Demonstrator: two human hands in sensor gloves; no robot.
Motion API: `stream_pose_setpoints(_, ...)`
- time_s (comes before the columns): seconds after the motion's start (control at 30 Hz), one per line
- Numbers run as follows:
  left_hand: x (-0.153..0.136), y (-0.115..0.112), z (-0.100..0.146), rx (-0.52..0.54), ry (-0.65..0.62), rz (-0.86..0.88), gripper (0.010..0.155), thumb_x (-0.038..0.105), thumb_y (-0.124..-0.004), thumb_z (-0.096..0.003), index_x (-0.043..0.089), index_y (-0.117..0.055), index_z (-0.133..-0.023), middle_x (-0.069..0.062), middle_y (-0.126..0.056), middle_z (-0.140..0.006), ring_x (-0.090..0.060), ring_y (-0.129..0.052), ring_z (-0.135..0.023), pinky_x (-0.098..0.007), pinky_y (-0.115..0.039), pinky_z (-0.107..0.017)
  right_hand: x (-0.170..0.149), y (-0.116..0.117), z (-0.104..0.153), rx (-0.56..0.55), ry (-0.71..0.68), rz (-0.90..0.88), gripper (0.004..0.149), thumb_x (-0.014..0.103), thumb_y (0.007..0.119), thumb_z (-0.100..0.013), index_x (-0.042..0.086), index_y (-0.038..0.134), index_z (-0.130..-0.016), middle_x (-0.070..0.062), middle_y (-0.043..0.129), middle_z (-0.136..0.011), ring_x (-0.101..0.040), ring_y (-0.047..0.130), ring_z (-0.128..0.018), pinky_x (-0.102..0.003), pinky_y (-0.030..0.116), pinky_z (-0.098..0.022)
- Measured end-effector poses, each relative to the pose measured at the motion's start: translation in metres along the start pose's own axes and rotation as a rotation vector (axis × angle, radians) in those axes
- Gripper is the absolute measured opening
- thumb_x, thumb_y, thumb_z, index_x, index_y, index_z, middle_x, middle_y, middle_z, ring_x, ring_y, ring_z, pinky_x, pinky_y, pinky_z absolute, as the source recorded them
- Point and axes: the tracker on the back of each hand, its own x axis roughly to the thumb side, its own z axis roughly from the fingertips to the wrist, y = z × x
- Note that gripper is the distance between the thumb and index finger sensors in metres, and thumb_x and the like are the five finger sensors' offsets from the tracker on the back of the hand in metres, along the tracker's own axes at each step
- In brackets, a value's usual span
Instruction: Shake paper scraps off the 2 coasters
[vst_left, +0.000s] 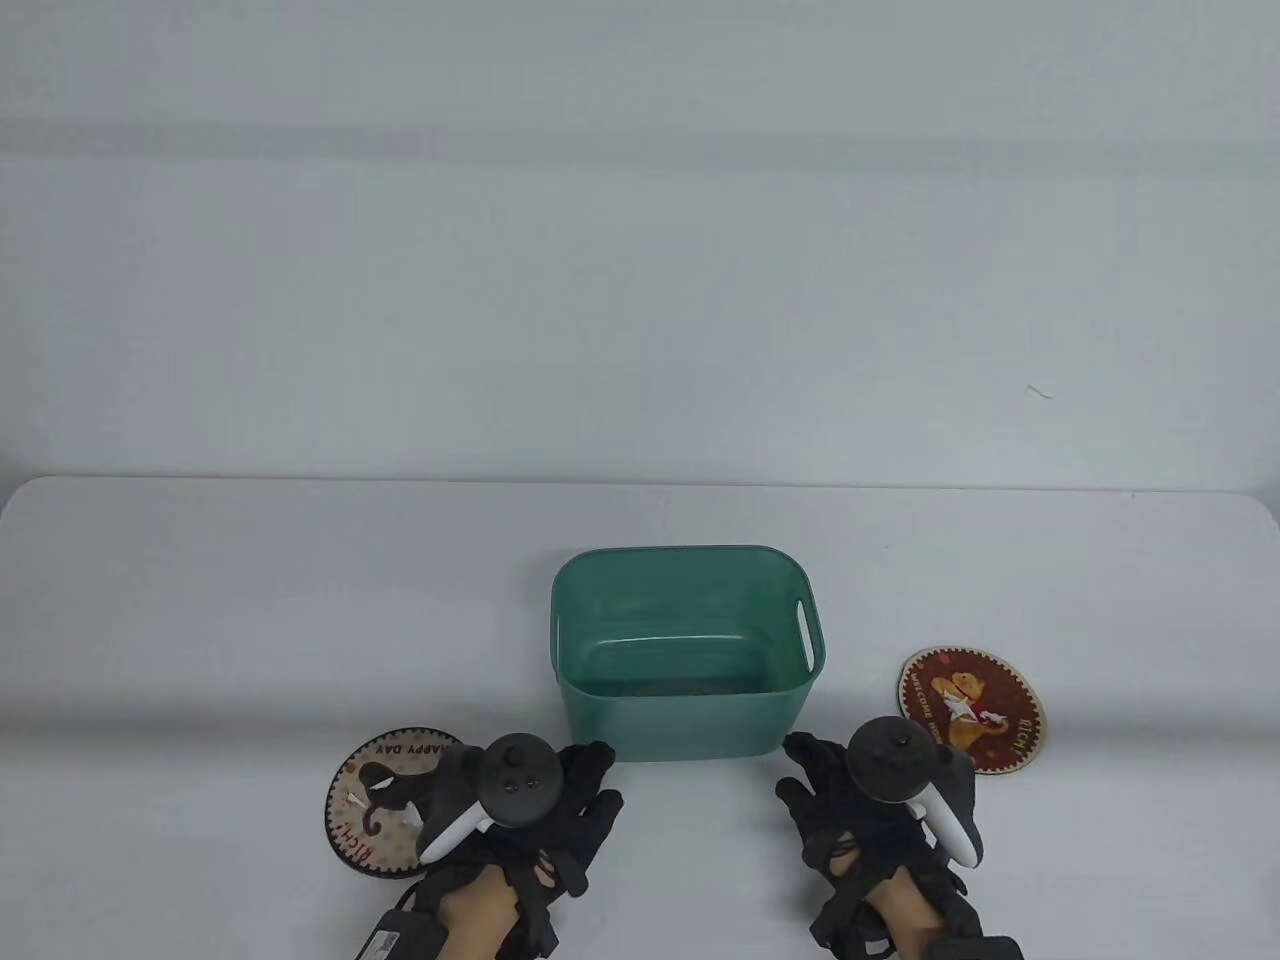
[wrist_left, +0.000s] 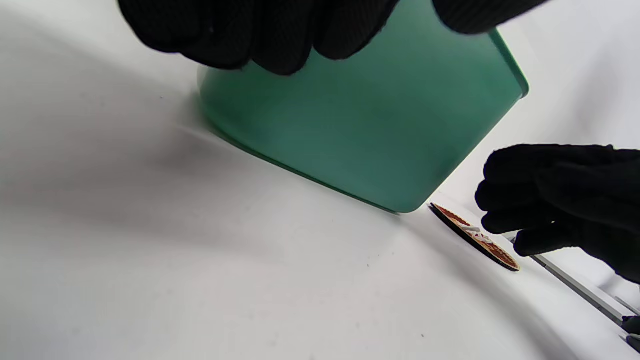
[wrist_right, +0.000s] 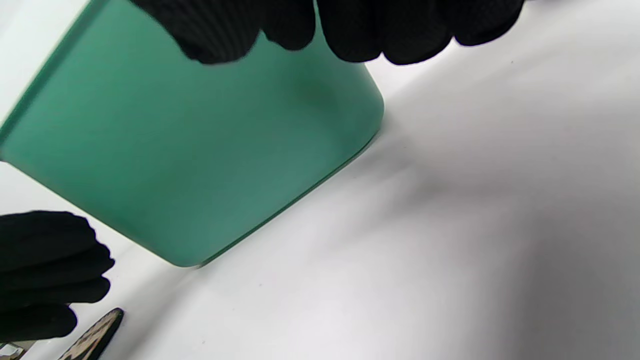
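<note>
Two round coasters lie on the white table (vst_left: 200, 620). The left coaster (vst_left: 372, 800) shows a black cat and carries white paper scraps (vst_left: 356, 798). The right coaster (vst_left: 985, 712) shows a bear with a white scrap (vst_left: 962, 706) on it. My left hand (vst_left: 575, 800) sits just right of the cat coaster, its fingers loosely curled and holding nothing. My right hand (vst_left: 822, 795) sits left of the bear coaster, also holding nothing. The left wrist view shows the bear coaster (wrist_left: 475, 235) edge-on beside my right hand (wrist_left: 560, 200). The right wrist view shows the cat coaster's rim (wrist_right: 97, 332) below my left hand (wrist_right: 45, 270).
A green plastic bin (vst_left: 600, 620) with side handle slots stands between and just beyond the hands, its near wall filling both wrist views (wrist_left: 360, 135) (wrist_right: 200, 150). The table's far edge meets a pale wall.
</note>
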Motion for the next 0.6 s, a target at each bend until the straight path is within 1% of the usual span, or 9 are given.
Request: stream_pose_setpoints(0.6,-0.0018,0.0014,0.0009,-0.016,0.029,0.014,0.064,0.053,-0.062,-0.0477,0.015,-0.057,-0.1,-0.017,-0.063,-0.099,-0.046,-0.066,-0.088,-0.053,-0.066,-0.061,0.0001,0.0012,0.0015,0.001,-0.017,-0.012,0.057,0.039,0.067,-0.046,0.023,0.042,-0.095,-0.01,0.046,-0.1,-0.035,0.056,-0.091,-0.052,0.051,-0.066)
